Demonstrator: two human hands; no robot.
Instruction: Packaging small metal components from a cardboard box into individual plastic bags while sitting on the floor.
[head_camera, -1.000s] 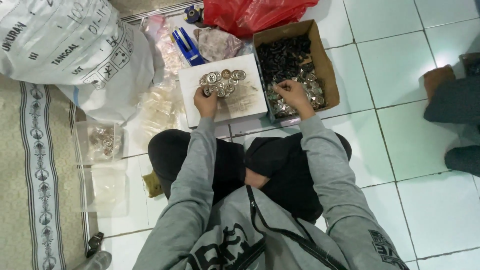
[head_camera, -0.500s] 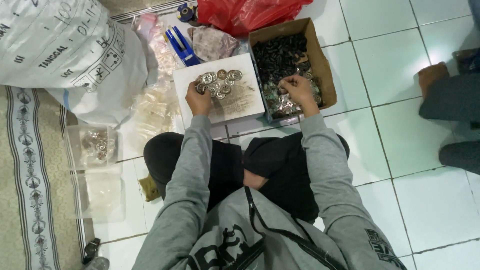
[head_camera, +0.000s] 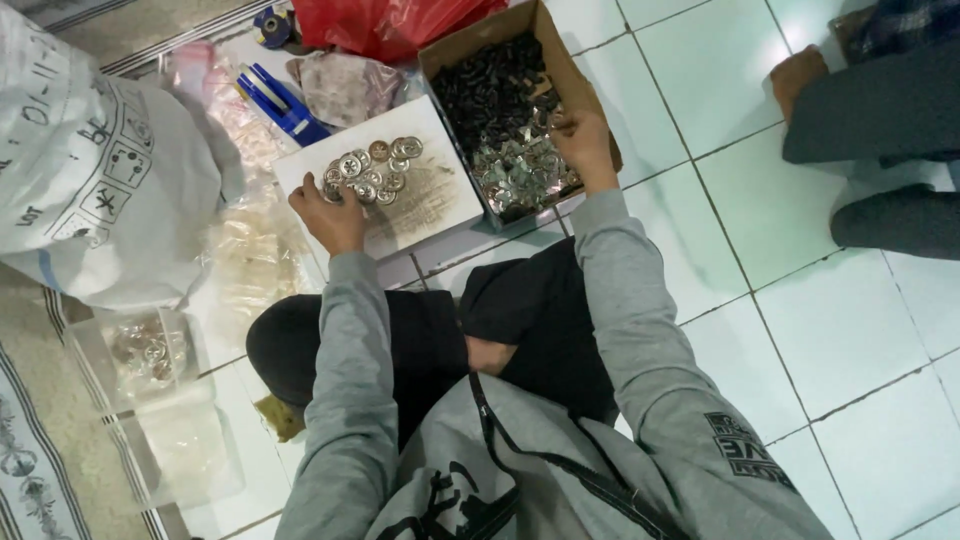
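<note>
My left hand rests on a white square board, its fingers touching a cluster of round silver metal pieces laid out there. My right hand reaches into an open cardboard box filled with dark and silvery small metal parts; its fingers dip among the parts, and whether they hold any is hidden. I sit cross-legged on white tiles in grey sleeves and dark trousers.
A large white printed sack lies at the left. Clear plastic bags sit beside a patterned rug. A blue tool and a red bag lie behind the board. Another person's legs are at the right.
My view has shifted slightly. My right hand has moved a little further into the box; my left hand stays on the pieces on the board.
</note>
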